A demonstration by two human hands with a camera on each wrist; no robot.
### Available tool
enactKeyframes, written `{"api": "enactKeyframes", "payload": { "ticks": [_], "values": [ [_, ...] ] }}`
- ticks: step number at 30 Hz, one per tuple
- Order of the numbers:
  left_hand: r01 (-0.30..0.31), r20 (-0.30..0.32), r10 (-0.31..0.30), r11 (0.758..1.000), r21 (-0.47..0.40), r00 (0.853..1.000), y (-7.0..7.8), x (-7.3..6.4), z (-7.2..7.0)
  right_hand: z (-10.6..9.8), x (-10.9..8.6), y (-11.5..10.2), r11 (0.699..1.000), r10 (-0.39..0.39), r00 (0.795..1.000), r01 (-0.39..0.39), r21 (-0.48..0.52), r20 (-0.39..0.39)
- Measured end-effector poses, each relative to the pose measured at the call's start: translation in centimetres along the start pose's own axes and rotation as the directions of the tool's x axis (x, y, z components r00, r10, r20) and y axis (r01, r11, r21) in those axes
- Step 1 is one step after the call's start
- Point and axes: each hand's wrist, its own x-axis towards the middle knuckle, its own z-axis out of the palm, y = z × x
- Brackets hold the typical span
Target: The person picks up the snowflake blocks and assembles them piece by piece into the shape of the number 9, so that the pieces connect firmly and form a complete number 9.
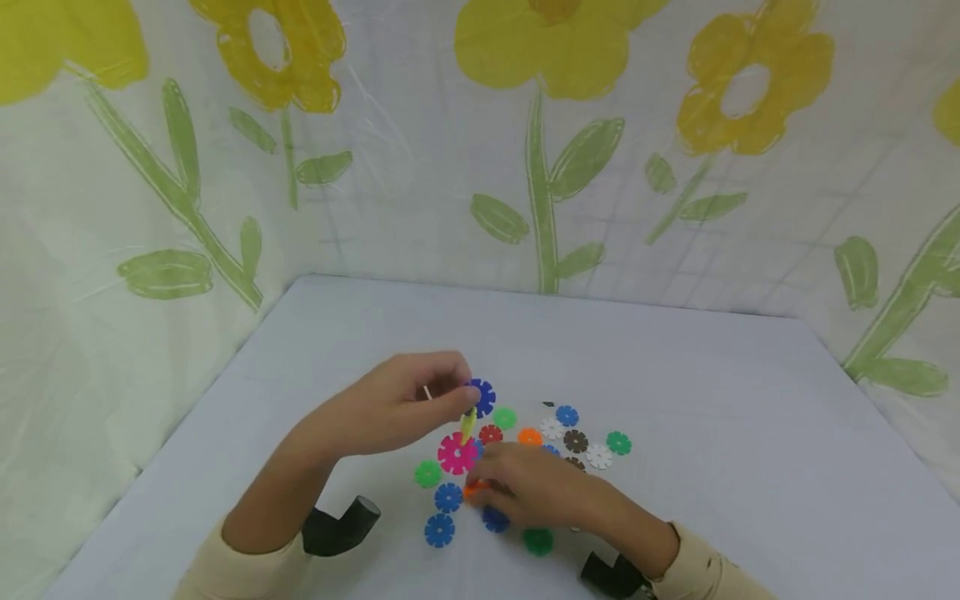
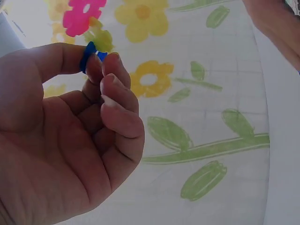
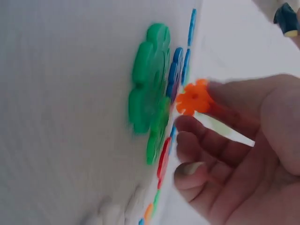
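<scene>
My left hand [image 1: 405, 404] pinches a dark blue notched disc [image 1: 483, 398] between thumb and fingertips. Joined to that disc are a yellow disc [image 1: 468, 426], seen edge-on, and a pink one [image 1: 456, 453]; the chain shows again in the left wrist view, with the pink disc [image 2: 83, 15] at its far end. Low over the table, my right hand [image 1: 536, 487] holds an orange notched disc [image 3: 194, 97] between thumb and fingers. Part of this disc is hidden by the fingers in the head view.
Loose notched discs lie around the hands: blue ones [image 1: 439, 530] at the front left, a green one [image 1: 537, 542] at the front, and white [image 1: 598, 456], brown [image 1: 576, 441] and green [image 1: 618, 442] ones to the right. A flower-painted curtain [image 1: 420, 167] hangs behind the white table [image 1: 675, 367].
</scene>
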Motion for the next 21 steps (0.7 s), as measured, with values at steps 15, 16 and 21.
{"api": "enactKeyframes", "payload": {
  "ticks": [15, 16, 21],
  "values": [
    [-0.094, 0.035, 0.105, 0.968, -0.235, 0.994, -0.1, 0.8, 0.7, -6.6, -4.0, -1.5, 0.890, -0.181, 0.825, 0.369, 0.268, -0.535],
    [-0.104, 0.032, 0.116, 0.960, -0.259, 0.993, -0.1, 0.8, 0.8, -6.8, -4.2, -1.9, 0.883, -0.187, 0.806, 0.389, 0.264, -0.562],
    [-0.141, 0.042, 0.172, 0.906, -0.398, 0.984, 0.1, 0.9, 1.5, -7.0, -5.1, -3.6, 0.878, -0.204, 0.750, 0.424, 0.221, -0.629]
  ]
}}
